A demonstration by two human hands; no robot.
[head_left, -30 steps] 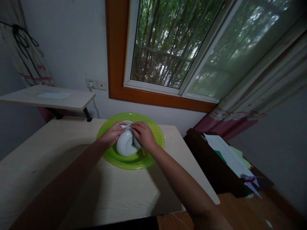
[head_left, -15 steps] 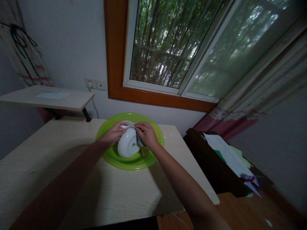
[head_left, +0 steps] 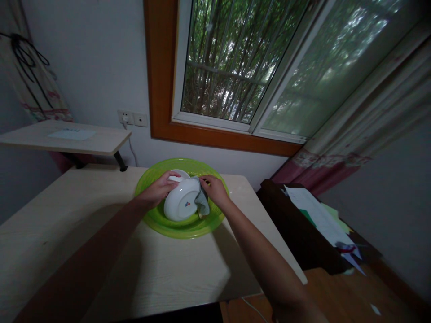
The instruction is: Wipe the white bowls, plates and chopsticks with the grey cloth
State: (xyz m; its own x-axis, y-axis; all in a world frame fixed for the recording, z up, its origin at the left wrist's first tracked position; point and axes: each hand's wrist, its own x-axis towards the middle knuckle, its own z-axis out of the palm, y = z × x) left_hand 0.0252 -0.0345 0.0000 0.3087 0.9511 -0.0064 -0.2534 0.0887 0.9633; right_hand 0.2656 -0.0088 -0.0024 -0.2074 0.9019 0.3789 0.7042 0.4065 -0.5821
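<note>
Head view showed a pale wood-grain table [head_left: 161,273] bearing a round, lime-green plastic basin [head_left: 188,234]; within its outline, a tilted, glossy white round bowl [head_left: 178,204], clasped by the partly curled left hand [head_left: 162,188]; the right hand [head_left: 215,189] pinched a limp grey cloth [head_left: 203,205] beside it.

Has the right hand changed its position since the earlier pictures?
Yes. Against the wooden window frame, the right hand, pinching the gray cloth, has shifted rightward, closer to the green basin's right rim.
</note>
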